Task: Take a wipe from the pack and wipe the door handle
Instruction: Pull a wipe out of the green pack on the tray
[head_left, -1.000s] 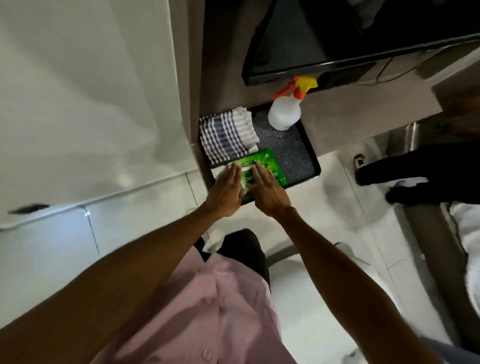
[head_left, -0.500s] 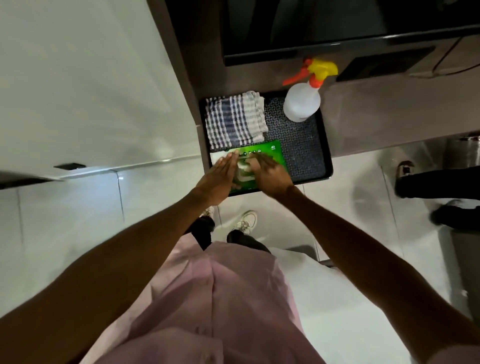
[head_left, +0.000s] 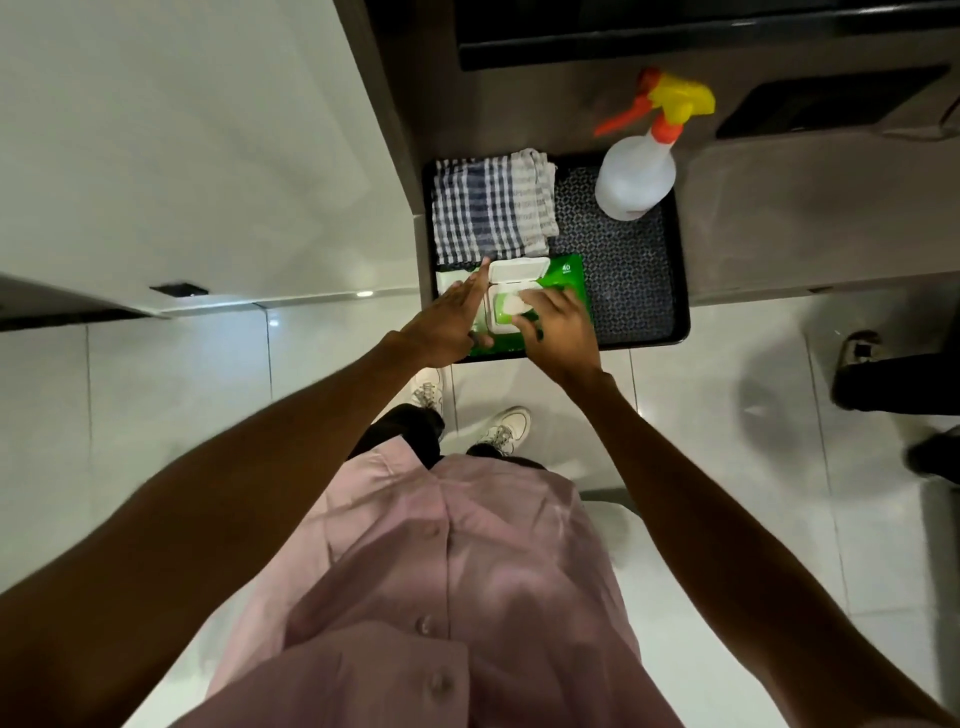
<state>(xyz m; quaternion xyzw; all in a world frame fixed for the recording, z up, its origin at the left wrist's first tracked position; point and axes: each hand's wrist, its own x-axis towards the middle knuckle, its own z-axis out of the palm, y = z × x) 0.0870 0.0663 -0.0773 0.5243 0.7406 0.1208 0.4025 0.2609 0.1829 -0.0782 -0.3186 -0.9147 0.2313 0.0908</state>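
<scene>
Below, a grey worktop (head_left: 810, 218) carries a black tray (head_left: 680, 291) holding a checked cloth (head_left: 491, 205), a spray bottle (head_left: 636, 179) and, at its near edge, the green wipe pack (head_left: 563, 270) with its white lid (head_left: 519, 269) flipped open. The left hand (head_left: 447, 325) lies flat, fingers (head_left: 480, 275) extended, steadying the pack; the right hand (head_left: 561, 332) pinches at the exposed wipe (head_left: 511, 304), though a firm hold cannot be confirmed. Likely risks: the pack lifting with the wipe, or several sheets following. No door handle is visible.
</scene>
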